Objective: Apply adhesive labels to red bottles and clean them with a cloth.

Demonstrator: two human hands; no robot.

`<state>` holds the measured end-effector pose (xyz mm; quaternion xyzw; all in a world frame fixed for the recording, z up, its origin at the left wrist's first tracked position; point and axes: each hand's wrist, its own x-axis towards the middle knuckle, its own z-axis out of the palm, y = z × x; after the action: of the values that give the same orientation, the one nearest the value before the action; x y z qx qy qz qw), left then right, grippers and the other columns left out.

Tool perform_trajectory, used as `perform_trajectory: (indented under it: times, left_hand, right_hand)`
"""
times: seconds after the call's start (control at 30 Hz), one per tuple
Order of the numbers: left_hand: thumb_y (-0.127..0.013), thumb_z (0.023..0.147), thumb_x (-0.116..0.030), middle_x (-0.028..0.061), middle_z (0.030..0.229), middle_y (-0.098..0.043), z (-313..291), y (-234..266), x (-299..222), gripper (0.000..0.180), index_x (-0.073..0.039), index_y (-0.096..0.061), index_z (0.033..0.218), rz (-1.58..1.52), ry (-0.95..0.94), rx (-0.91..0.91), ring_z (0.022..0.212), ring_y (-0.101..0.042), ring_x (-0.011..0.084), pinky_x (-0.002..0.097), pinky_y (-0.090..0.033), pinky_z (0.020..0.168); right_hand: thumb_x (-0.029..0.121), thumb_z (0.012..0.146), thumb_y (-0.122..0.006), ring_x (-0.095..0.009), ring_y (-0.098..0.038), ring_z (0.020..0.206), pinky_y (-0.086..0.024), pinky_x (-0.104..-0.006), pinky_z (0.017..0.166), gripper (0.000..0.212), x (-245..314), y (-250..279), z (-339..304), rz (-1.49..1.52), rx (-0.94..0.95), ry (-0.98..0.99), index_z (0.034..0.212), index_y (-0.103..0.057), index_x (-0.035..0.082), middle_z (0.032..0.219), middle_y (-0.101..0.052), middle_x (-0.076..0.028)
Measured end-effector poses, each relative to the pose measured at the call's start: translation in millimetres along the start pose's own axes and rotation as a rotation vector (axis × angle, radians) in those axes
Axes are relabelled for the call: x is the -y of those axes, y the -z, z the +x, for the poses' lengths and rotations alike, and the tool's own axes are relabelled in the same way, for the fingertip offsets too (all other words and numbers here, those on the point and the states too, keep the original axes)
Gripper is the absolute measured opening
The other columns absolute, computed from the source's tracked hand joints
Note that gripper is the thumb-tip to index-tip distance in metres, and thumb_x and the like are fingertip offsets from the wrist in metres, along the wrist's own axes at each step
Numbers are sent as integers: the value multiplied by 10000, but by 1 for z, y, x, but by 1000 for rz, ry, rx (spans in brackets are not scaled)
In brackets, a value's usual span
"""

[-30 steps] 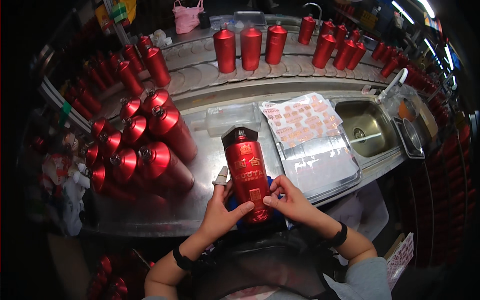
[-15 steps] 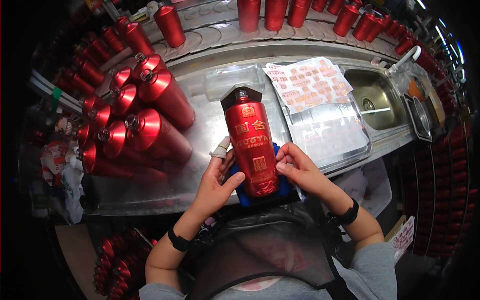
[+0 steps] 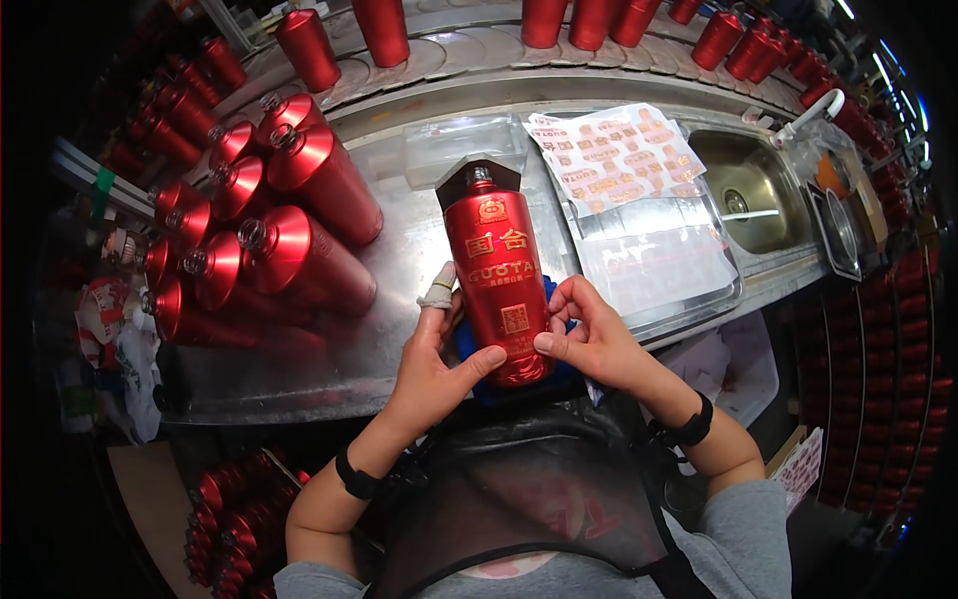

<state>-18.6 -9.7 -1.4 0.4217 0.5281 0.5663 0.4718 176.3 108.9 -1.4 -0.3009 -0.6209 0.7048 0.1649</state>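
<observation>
A shiny red bottle [image 3: 499, 275] with gold markings lies in front of me, its neck pointing away, in a stand with a dark angled end plate [image 3: 451, 187] and a blue part [image 3: 550, 287]. My left hand [image 3: 435, 351] holds the bottle's lower left side, thumb on the front and fingers along the edge. White wrapping covers one of its fingertips. At the lower right side my right hand [image 3: 596, 334] grips it, thumb pressed on the front and fingers bent beside the edge. The bottle hides part of the stand.
Several red bottles [image 3: 309, 265] stand on the metal table [image 3: 399, 150] at left. Beyond runs a curved plate conveyor [image 3: 469, 55] carrying more. Printed sticker sheets [image 3: 619, 160] lie on a tray [image 3: 726, 299] at right, beside a steel sink [image 3: 748, 215]. A clear plastic box [image 3: 464, 145] sits behind the stand.
My left thumb has moved right onto the bottle's front, and my right thumb has shifted left onto it. Bottles on the conveyor have moved along. The whole view has shifted slightly.
</observation>
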Motion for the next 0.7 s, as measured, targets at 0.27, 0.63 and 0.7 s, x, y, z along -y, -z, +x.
perform_trajectory:
  times: [0.27, 0.63, 0.7]
  left_hand:
    - [-744, 834, -143, 209, 1474, -359, -1, -1, -1, 963, 26, -85, 1517, 30, -14, 11, 1380, -359, 269, 375, -257, 1145]
    - [-723, 846, -149, 224, 1467, -356, -1, 0, 0, 936, 29, -92, 1513, 40, -12, 17, 1383, -352, 277, 385, -241, 1152]
    - [-725, 843, -146, 230, 1467, -353, 1, -2, 0, 933, 31, -99, 1511, 56, -22, 6, 1384, -351, 277, 384, -243, 1151]
  right_hand:
    - [215, 850, -755, -1, -397, 626, -351, -161, 538, 403, -5, 2, 3, -26, 10, -4, 1030, -425, 69, 782, -479, 17]
    - [210, 862, -740, -13, -427, 652, -375, -175, 564, 366, 6, 3, 2, -103, 27, -37, 1000, -431, 70, 769, -491, 26]
    - [230, 861, -741, -22, -436, 668, -381, -183, 580, 369, -5, 3, 6, -33, 14, 2, 991, -435, 69, 769, -491, 25]
